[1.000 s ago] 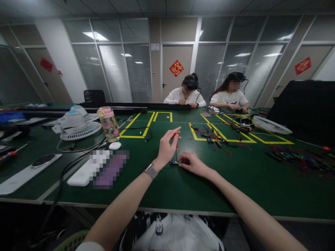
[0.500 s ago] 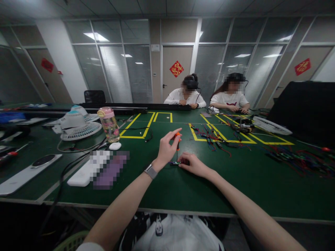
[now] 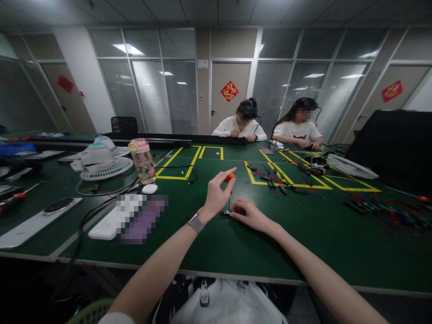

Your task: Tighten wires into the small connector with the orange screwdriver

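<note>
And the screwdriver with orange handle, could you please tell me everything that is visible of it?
The screwdriver has an orange, plastic-looking handle and a thin dark shaft. It stands nearly upright, the left hand gripping its handle and partly hiding it. The shaft points down at a small circuit board on the green table; whether the tip touches is too small to tell.

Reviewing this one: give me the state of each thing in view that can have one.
Circuit board, lying flat
Screwdriver, nearly upright, tip down at the circuit board
Left hand, gripping the screwdriver
Right hand, touching the circuit board
Bottle, upright, capped
Phone, lying flat, back up
Nearer fan, grille down
Middle door, shut
Wires, tangled
</note>
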A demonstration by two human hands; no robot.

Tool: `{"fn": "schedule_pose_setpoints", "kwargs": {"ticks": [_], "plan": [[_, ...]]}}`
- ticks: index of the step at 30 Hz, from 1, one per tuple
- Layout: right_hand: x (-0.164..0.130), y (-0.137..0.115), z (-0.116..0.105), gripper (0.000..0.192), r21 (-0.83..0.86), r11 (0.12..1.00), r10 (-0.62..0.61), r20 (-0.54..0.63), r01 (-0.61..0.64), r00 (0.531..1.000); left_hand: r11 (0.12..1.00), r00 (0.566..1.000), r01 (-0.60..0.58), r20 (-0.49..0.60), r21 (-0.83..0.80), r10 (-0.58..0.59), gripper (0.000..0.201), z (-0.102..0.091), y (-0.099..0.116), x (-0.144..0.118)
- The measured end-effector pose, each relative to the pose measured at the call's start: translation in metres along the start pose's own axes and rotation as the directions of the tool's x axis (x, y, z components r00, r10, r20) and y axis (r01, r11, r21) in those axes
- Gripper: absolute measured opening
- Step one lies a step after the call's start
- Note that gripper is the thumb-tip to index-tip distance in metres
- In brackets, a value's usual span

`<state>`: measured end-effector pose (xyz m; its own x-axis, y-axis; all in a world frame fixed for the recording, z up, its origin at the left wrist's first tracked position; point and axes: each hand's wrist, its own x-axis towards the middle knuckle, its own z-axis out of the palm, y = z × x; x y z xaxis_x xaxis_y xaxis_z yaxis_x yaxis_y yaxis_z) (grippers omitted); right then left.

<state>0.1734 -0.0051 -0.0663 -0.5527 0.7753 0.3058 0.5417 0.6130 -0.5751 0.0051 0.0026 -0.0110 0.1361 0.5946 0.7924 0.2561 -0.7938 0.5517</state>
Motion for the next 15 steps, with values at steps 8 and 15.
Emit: {"fn": "schedule_pose_setpoints", "kwargs": {"ticks": [8, 15], "plan": [[-0.005, -0.001, -0.003, 0.016, 0.012, 1.0, -0.01, 0.034, 0.009, 0.999, 0.999, 0.996, -0.017, -0.09, 0.05, 0.021, 0.026, -0.003, 0.006, -0.001], [0.006, -0.019, -0.023, 0.017, -0.141, 0.987, -0.115, -0.304, 0.075, 0.946, 0.996, 0.991, -0.033, -0.125, 0.082, 0.043, 0.017, -0.002, 0.006, 0.0]]}}
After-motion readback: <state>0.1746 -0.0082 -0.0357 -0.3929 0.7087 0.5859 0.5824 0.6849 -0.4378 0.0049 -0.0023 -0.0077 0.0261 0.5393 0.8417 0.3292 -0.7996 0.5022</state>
